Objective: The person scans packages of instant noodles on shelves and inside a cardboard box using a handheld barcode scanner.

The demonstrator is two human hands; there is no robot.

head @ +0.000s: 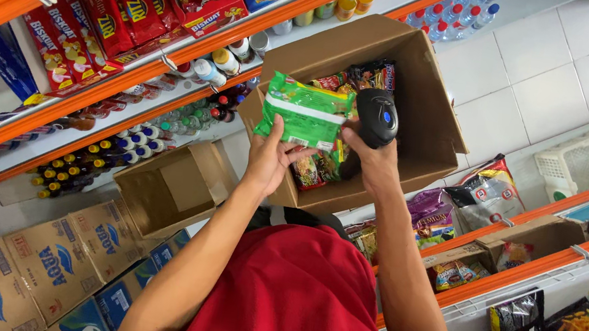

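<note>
Your one head camera looks steeply down, close over your arms, at the open cardboard box between orange shelves.

The person wears a red short-sleeved shirt of plain, smooth cloth, which fills the lower middle of the head view. White block lettering runs along its bottom edge, cut off by the frame. Near the neckline sits a small patch of dark cloth with a pale strip across it, too little of it showing to tell what it is. Both forearms are bare from the sleeve down: no watch, no bracelet, no glove. The left hand and the right hand carry no rings that can be made out. The fingernails are short and unpainted as far as the view shows.
</note>
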